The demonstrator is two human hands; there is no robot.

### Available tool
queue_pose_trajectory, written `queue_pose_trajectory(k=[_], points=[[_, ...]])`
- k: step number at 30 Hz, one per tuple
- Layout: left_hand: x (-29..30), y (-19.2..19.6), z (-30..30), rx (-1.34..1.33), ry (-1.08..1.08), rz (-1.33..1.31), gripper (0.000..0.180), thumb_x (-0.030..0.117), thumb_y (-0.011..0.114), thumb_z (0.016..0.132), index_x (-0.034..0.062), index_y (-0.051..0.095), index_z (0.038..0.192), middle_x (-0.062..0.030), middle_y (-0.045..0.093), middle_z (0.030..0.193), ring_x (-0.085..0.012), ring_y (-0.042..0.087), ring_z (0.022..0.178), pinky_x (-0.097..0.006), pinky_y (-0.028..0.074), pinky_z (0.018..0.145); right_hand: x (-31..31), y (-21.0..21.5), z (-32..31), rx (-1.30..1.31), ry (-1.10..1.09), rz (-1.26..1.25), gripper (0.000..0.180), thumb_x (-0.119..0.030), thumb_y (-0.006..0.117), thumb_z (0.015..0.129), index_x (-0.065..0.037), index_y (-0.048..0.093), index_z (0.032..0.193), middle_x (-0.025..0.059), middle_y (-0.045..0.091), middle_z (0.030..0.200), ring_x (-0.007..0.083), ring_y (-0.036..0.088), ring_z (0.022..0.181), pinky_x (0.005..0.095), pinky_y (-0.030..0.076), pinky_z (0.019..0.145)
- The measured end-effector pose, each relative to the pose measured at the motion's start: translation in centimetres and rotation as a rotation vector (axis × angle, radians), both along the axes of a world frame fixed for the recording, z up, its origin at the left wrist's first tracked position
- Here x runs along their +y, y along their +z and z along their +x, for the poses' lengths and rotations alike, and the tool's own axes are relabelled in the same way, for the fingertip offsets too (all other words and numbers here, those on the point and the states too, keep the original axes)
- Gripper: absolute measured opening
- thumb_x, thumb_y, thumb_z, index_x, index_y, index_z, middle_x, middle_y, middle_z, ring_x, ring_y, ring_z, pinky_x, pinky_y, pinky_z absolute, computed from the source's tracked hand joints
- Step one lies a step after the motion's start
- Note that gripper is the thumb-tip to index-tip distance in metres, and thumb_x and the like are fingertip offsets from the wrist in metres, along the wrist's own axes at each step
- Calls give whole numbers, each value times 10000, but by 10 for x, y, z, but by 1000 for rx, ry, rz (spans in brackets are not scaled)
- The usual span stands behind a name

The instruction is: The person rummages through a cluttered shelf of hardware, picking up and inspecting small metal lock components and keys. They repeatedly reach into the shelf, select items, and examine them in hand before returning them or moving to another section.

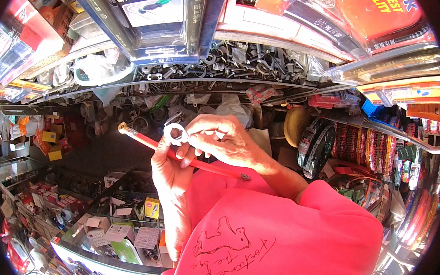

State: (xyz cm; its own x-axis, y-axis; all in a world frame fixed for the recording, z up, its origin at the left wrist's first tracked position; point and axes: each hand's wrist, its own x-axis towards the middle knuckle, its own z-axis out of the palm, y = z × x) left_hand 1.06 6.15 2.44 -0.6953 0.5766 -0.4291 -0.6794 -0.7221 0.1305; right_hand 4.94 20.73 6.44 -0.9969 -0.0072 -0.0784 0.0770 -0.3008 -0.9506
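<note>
Bright pink-red clothing with a black line drawing (291, 220) fills the foreground, blocking the view at lower centre. Just beyond it, a person's left hand (172, 172) and right hand (227, 144) meet at a small, pale, ring-shaped piece (168, 132), pinched at the left fingertips; the right thumb and fingertips sit close together at its edge, whether gripping it cannot be told. One slender red rod with a brass-coloured end (145, 139) slants through the left hand, its middle hidden by the fingers. Crumpled clear plastic bags (234, 106) crowd the space behind, below a long heap of grey metal fittings (236, 61) partly blocked by a dark-framed package (154, 21). Small cardboard boxes (147, 238) stand at lower left; a round yellow disc (295, 127) stands at right.
</note>
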Motion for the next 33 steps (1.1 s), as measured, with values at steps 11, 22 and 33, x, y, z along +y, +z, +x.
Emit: queue_pose_trajectory(k=[11,22,33], points=[[7,10,2,137,51,-187,104,117,563,845,16,543,864,-49,502,746,-94,407,561,-203,292,421,5,-11,-7,-132,-88,91,204,-179,575,869,13,576,937,44,608,772,72,532,574,197,425,489],[9,21,6,355,-17,-425,225,66,554,839,-20,545,1046,-61,540,817,-72,433,566,-178,300,418,9,-32,-12,-187,-11,-175,215,-199,539,890,3,566,959,42,600,757,89,558,543,204,455,465],[13,27,5,332,38,-375,241,38,625,786,10,551,1013,-87,598,850,-89,541,604,-143,288,391,-3,-29,-10,224,-349,312,140,-68,525,870,12,539,985,68,595,801,101,560,601,213,454,512]])
